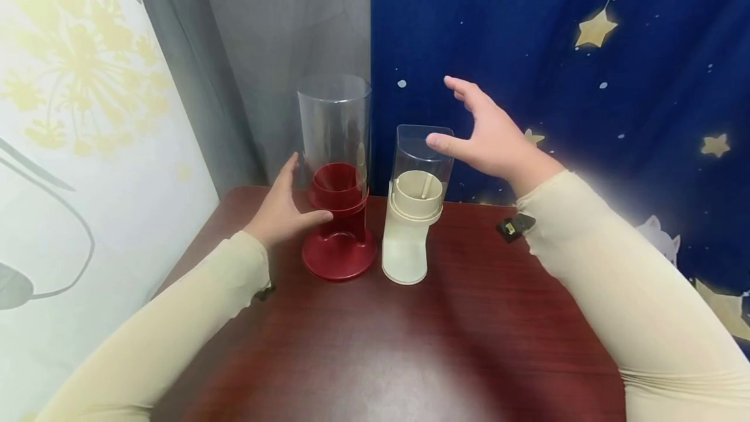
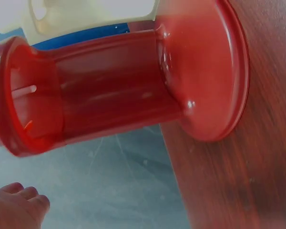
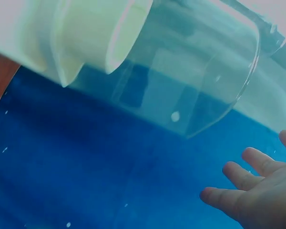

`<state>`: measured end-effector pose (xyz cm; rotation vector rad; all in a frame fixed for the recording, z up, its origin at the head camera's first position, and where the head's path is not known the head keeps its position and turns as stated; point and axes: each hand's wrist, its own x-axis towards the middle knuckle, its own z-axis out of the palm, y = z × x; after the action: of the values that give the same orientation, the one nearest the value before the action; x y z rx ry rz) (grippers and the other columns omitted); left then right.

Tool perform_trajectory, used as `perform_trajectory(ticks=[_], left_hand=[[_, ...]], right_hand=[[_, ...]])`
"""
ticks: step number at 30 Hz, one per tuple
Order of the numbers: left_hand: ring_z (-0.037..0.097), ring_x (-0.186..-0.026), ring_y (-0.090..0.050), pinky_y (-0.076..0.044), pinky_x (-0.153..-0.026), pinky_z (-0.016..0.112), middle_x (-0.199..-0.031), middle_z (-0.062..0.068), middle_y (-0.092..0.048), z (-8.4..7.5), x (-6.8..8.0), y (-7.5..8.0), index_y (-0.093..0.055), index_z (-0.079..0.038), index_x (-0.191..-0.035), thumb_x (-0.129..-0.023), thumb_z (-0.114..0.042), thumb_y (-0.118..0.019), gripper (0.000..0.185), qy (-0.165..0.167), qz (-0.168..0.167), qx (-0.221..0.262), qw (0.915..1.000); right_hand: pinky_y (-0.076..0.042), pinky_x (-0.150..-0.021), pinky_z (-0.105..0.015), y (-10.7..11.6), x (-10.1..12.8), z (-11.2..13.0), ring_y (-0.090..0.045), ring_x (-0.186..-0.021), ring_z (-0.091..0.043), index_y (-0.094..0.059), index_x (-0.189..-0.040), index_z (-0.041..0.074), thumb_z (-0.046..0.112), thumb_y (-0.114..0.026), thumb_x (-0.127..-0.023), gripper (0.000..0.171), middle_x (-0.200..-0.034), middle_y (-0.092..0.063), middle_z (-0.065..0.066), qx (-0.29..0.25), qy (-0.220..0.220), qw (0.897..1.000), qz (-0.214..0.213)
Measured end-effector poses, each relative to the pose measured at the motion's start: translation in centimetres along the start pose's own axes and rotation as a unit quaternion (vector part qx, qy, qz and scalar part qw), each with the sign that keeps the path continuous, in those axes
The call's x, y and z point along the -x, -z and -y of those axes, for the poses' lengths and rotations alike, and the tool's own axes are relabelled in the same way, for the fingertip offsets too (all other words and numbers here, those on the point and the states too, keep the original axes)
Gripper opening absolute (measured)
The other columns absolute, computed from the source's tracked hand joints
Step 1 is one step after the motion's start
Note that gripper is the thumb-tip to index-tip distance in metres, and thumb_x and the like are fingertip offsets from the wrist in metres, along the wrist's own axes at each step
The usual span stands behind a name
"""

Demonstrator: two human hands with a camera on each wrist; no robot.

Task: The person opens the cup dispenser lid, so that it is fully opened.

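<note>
Two dispenser-like stands sit side by side at the back of a dark wooden table [image 1: 469, 331]. The red one [image 1: 338, 233] carries a tall clear tube [image 1: 334, 122]; its red body [image 2: 109, 90] fills the left wrist view. The cream one [image 1: 410, 226] has a shorter clear hood [image 1: 423, 152], seen close as a hood [image 3: 190, 71] in the right wrist view. My left hand [image 1: 287, 207] is open beside the red stand, thumb close to its neck. My right hand [image 1: 486, 132] hovers open just right of the cream stand's hood, apart from it.
A small black and yellow clip [image 1: 514, 226] lies on the table at the back right. A blue star-patterned cloth [image 1: 586, 83] hangs behind, a grey curtain [image 1: 258, 51] at the back left, and a floral panel [image 1: 76, 116] borders the left side.
</note>
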<state>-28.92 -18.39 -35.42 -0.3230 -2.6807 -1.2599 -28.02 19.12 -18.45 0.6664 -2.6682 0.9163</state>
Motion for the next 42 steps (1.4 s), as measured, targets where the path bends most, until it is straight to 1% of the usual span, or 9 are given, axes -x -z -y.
perform_trajectory(ticks=[6, 11, 16, 20, 26, 29, 35, 38, 42], left_hand=[[0.037, -0.160, -0.026, -0.039, -0.118, 0.065, -0.176, 0.007, -0.018, 0.0, -0.4, -1.1, 0.003, -0.030, -0.170, -0.078, -0.053, -0.091, 0.133, 0.004, -0.003, 0.025, 0.9997], [0.032, -0.162, -0.021, -0.039, -0.120, 0.062, -0.177, 0.008, -0.015, 0.0, -0.7, -2.0, 0.006, -0.028, -0.170, -0.081, -0.048, -0.090, 0.133, 0.005, 0.000, 0.050, 0.9987], [0.032, -0.162, -0.019, -0.039, -0.119, 0.062, -0.177, 0.008, -0.015, 0.0, -1.0, -2.7, 0.008, -0.032, -0.169, -0.079, -0.047, -0.092, 0.135, 0.016, -0.006, 0.065, 0.9977], [0.034, -0.161, -0.023, -0.041, -0.117, 0.062, -0.176, 0.008, -0.017, 0.1, -1.3, -3.3, 0.007, -0.034, -0.169, -0.078, -0.046, -0.093, 0.135, 0.019, -0.011, 0.083, 0.9963], [0.035, -0.154, -0.036, -0.047, -0.113, 0.061, -0.169, 0.007, -0.031, 0.1, -1.2, -3.9, 0.001, -0.037, -0.167, -0.078, -0.040, -0.094, 0.130, 0.005, -0.020, 0.110, 0.9938], [0.033, -0.152, -0.039, -0.048, -0.112, 0.060, -0.167, 0.006, -0.035, 0.2, -1.0, -4.2, -0.002, -0.037, -0.166, -0.077, -0.038, -0.095, 0.129, -0.007, -0.027, 0.123, 0.9920], [0.031, -0.152, -0.040, -0.047, -0.114, 0.059, -0.166, 0.005, -0.036, 0.4, -0.9, -4.7, -0.002, -0.040, -0.166, -0.077, -0.036, -0.096, 0.129, -0.018, -0.047, 0.138, 0.9891], [0.029, -0.153, -0.038, -0.046, -0.115, 0.059, -0.167, 0.004, -0.034, 0.4, -0.8, -4.8, -0.001, -0.045, -0.165, -0.077, -0.035, -0.096, 0.130, -0.020, -0.054, 0.146, 0.9877], [0.027, -0.152, -0.039, -0.049, -0.113, 0.057, -0.166, 0.001, -0.036, 0.3, -0.6, -4.9, -0.003, -0.050, -0.163, -0.076, -0.033, -0.097, 0.128, -0.021, -0.057, 0.157, 0.9857]], right_hand=[[-0.026, -0.127, -0.060, -0.9, -1.2, 2.0, -0.025, -0.161, -0.028, -0.020, -0.169, 0.036, 0.057, -0.079, -0.088, 0.102, -0.175, -0.024, 0.003, 0.000, -0.004, 1.000, 0.020], [-0.027, -0.128, -0.058, -1.6, -2.0, 3.3, -0.024, -0.161, -0.026, -0.019, -0.169, 0.036, 0.060, -0.079, -0.087, 0.104, -0.175, -0.022, 0.002, -0.007, -0.006, 1.000, 0.028], [-0.027, -0.128, -0.056, -2.2, -2.6, 4.4, -0.024, -0.161, -0.024, -0.018, -0.169, 0.038, 0.062, -0.078, -0.087, 0.104, -0.175, -0.023, 0.004, -0.014, -0.008, 0.999, 0.030], [-0.027, -0.128, -0.054, -2.7, -3.0, 5.0, -0.024, -0.161, -0.024, -0.018, -0.168, 0.038, 0.063, -0.077, -0.088, 0.103, -0.175, -0.024, 0.004, -0.025, -0.007, 0.999, 0.028], [-0.028, -0.128, -0.051, -3.7, -3.9, 6.0, -0.026, -0.161, -0.022, -0.018, -0.168, 0.037, 0.064, -0.076, -0.087, 0.104, -0.174, -0.025, 0.003, -0.029, 0.001, 0.999, 0.029], [-0.029, -0.128, -0.049, -4.3, -4.3, 6.5, -0.027, -0.160, -0.020, -0.019, -0.168, 0.037, 0.066, -0.076, -0.086, 0.104, -0.174, -0.027, 0.003, -0.030, 0.003, 0.999, 0.031], [-0.031, -0.127, -0.049, -5.1, -4.9, 7.5, -0.026, -0.160, -0.013, -0.018, -0.168, 0.038, 0.067, -0.078, -0.084, 0.108, -0.174, -0.025, 0.005, -0.035, -0.003, 0.999, 0.041], [-0.032, -0.127, -0.050, -5.3, -5.1, 8.0, -0.026, -0.160, -0.014, -0.017, -0.168, 0.039, 0.067, -0.079, -0.083, 0.109, -0.174, -0.024, 0.005, -0.037, -0.005, 0.998, 0.048], [-0.032, -0.127, -0.047, -5.6, -5.4, 8.4, -0.027, -0.159, -0.013, -0.018, -0.168, 0.038, 0.065, -0.080, -0.083, 0.109, -0.174, -0.026, 0.004, -0.037, 0.000, 0.998, 0.049]])
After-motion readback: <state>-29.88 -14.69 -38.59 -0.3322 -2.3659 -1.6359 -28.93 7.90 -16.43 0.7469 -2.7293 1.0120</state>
